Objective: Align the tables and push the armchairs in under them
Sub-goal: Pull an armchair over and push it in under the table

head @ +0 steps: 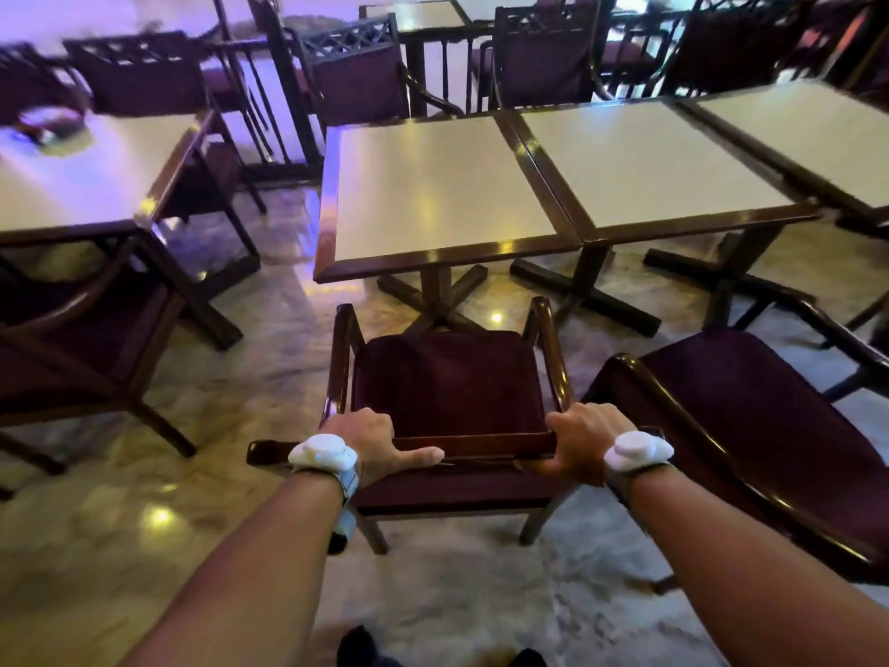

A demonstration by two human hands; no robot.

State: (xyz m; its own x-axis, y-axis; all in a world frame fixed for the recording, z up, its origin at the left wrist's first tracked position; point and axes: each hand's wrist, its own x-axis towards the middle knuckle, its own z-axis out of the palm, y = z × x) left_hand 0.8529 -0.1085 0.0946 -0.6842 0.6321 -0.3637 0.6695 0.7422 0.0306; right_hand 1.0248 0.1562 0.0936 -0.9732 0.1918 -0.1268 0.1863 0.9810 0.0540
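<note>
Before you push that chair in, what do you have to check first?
1. Left hand on the back of the chair: ok, it is gripping the top rail.
2. Right hand on the same rail: ok.
3. Chair lined up with the table ahead: ok, it faces the table's near edge, roughly centred.
4. Floor between chair and table free: ok, only the table's cross-shaped foot is there, so push gently.
5. Arms of the chair fit under the tabletop: cannot tell from above.
6. Room beside the other chair on the right: not ok, it sits very close.
</note>
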